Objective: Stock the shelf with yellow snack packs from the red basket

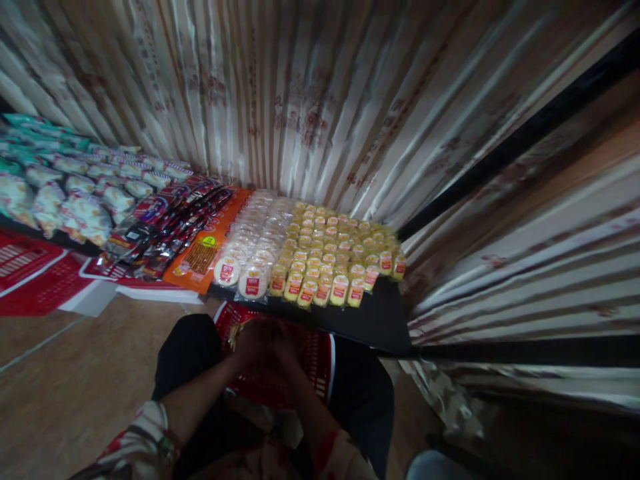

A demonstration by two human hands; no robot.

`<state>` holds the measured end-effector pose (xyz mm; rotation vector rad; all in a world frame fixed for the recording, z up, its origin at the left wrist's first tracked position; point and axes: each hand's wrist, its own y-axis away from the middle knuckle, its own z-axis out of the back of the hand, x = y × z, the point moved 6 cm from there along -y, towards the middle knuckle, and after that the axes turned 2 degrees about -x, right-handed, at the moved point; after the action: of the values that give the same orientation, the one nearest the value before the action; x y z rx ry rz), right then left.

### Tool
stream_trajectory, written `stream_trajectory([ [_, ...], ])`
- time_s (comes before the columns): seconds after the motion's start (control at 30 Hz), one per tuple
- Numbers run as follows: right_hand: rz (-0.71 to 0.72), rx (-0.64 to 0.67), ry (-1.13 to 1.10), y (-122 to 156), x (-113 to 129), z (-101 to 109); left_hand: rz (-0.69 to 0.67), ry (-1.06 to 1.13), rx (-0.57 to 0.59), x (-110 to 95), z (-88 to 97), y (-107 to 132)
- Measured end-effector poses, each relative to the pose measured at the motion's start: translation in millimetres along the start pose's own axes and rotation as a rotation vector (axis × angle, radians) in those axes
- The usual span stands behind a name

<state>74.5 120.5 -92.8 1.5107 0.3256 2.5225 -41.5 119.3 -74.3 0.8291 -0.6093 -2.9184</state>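
My left hand (254, 341) and my right hand (281, 343) are close together over a red plastic basket (323, 373) between my knees. Both lie in deep shadow and their fingers are too dark to make out. Beside the left hand something yellowish (234, 333) shows, perhaps small wrapped items; whether the hand holds it is unclear. Just beyond, on the black table (373, 320), stand rows of small yellow snack packs (330, 257). Left of them lie clear packs of round white crackers (253, 267).
Farther left are an orange bag of stick snacks (200, 257), dark snack packs (165, 220), white patterned packs (85, 210) and green packs (45, 137). Red baskets (40, 273) stand below the table. A pleated curtain (310, 93) hangs behind, with a black bar (510, 140) at right.
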Motion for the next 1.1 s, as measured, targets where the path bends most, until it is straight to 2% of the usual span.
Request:
stream_trajectory([
  [0.3,0.049,-0.059,0.152,18.1,15.3,28.0,0.013,0.076,0.02,-14.1,30.8,12.9],
  [0.53,0.141,-0.098,0.263,29.6,29.2,51.3,-0.02,0.168,0.043,-28.0,41.5,20.7],
  [0.7,0.176,-0.024,0.461,38.6,37.7,62.5,-0.067,0.223,0.066,-41.6,50.5,20.6],
  [0.8,0.182,-0.012,0.472,44.9,37.8,68.5,-0.091,0.232,0.074,-51.7,58.6,23.3],
  [0.97,0.283,-0.071,0.502,59.5,45.8,79.5,-0.091,0.237,0.088,-68.5,71.0,30.8],
  [1.1,0.419,-0.152,0.527,73.5,58.7,89.3,-0.08,0.259,0.153,-82.8,74.8,37.3],
])
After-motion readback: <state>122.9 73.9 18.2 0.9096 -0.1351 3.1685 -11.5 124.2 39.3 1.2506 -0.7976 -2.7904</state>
